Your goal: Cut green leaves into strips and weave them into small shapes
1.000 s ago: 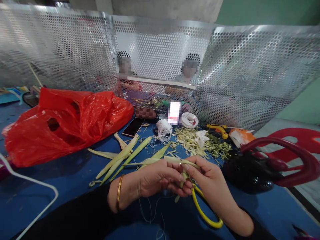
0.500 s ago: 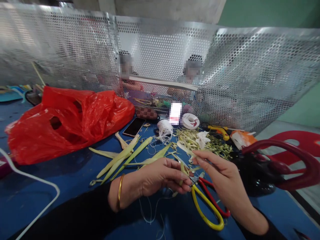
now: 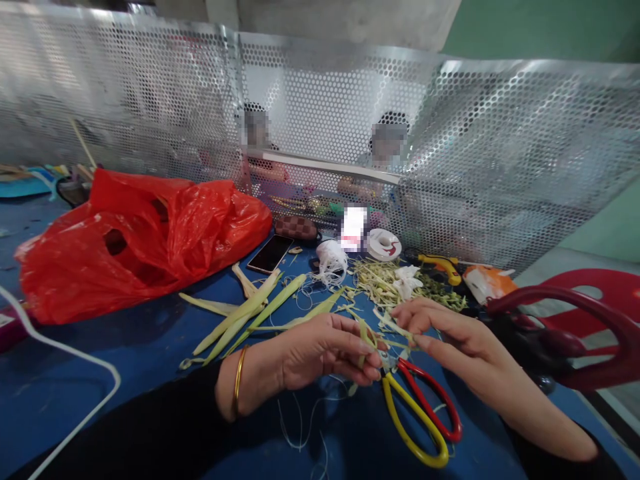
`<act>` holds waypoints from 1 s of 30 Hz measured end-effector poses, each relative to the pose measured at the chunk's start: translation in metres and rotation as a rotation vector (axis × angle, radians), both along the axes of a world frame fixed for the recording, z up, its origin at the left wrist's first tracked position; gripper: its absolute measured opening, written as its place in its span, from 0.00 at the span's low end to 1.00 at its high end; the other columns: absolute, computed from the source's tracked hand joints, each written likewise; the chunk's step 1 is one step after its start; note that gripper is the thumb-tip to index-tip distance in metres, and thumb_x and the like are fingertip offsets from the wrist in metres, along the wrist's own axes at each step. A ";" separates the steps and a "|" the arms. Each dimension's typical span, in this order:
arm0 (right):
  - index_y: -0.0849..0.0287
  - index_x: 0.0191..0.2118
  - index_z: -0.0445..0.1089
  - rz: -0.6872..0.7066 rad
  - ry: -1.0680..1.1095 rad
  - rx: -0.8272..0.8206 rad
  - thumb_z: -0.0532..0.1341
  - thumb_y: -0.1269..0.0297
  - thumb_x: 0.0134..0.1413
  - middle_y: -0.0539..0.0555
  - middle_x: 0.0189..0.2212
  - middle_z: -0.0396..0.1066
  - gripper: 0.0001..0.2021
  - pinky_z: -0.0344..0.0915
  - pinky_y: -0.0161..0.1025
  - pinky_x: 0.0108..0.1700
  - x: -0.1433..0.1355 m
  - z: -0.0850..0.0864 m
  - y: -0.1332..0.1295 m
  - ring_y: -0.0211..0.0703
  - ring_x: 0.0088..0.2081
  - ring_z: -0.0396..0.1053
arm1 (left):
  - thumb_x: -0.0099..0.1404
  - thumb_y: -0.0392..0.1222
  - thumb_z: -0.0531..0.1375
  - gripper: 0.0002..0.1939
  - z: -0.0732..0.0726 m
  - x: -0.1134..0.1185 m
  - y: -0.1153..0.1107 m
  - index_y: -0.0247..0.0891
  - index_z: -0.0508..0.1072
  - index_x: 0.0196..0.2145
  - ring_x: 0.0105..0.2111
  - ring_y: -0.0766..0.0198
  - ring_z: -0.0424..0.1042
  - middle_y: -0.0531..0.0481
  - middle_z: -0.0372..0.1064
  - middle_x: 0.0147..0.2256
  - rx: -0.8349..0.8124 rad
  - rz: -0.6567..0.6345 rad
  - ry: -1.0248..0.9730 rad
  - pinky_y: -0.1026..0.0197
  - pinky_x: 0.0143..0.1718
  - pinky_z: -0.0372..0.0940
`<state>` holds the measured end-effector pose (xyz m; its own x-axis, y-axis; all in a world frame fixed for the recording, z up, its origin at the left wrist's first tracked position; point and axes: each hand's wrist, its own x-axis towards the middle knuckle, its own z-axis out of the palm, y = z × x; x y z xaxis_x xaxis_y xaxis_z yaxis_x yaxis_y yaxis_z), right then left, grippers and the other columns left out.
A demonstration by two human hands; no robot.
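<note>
Shifted rightward, a narrow pale-green husk strip (image 3: 396, 325) slants forward-left from the right hand (image 3: 465, 340) pinching its near end, while the left hand (image 3: 320, 350) pinches a folded green husk piece (image 3: 364, 331) beside yellow-and-red-handled scissors (image 3: 439, 459).

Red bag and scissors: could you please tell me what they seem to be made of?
Red bag: thin, glossy plastic film, going by its shiny highlights and crinkled folds. Scissors: smooth red and yellow handles, probably plastic or plastic-coated; the grey pivot area looks like metal.
</note>
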<state>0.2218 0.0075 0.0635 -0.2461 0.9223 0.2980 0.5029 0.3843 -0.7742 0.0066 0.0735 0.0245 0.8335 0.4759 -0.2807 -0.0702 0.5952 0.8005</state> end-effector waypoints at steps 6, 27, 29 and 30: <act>0.56 0.27 0.67 0.109 0.084 -0.135 0.57 0.64 0.57 0.56 0.41 0.72 0.09 0.62 0.45 0.49 0.003 0.000 0.001 0.53 0.48 0.67 | 0.50 0.36 0.66 0.10 -0.005 -0.002 0.003 0.32 0.76 0.32 0.28 0.66 0.75 0.49 0.74 0.29 0.028 -0.064 -0.030 0.65 0.32 0.69; 0.57 0.20 0.58 0.107 0.536 -0.577 0.54 0.69 0.45 0.53 0.34 0.66 0.07 0.59 0.40 0.37 -0.010 -0.021 0.004 0.43 0.34 0.61 | 0.47 0.38 0.69 0.14 -0.002 0.001 -0.003 0.31 0.77 0.33 0.27 0.66 0.76 0.48 0.75 0.27 0.067 -0.065 0.031 0.65 0.32 0.70; 0.57 0.21 0.58 0.124 0.517 -0.574 0.54 0.68 0.45 0.53 0.33 0.66 0.06 0.58 0.40 0.38 -0.009 -0.022 0.004 0.43 0.34 0.61 | 0.48 0.38 0.69 0.13 -0.002 0.001 -0.003 0.31 0.77 0.33 0.27 0.65 0.76 0.48 0.75 0.27 0.065 -0.060 0.029 0.64 0.32 0.70; 0.57 0.20 0.58 0.130 0.511 -0.575 0.54 0.67 0.45 0.53 0.33 0.66 0.06 0.58 0.40 0.38 -0.009 -0.021 0.004 0.44 0.34 0.61 | 0.48 0.38 0.69 0.13 -0.002 0.001 -0.003 0.31 0.77 0.32 0.27 0.65 0.76 0.48 0.75 0.27 0.063 -0.058 0.030 0.64 0.32 0.70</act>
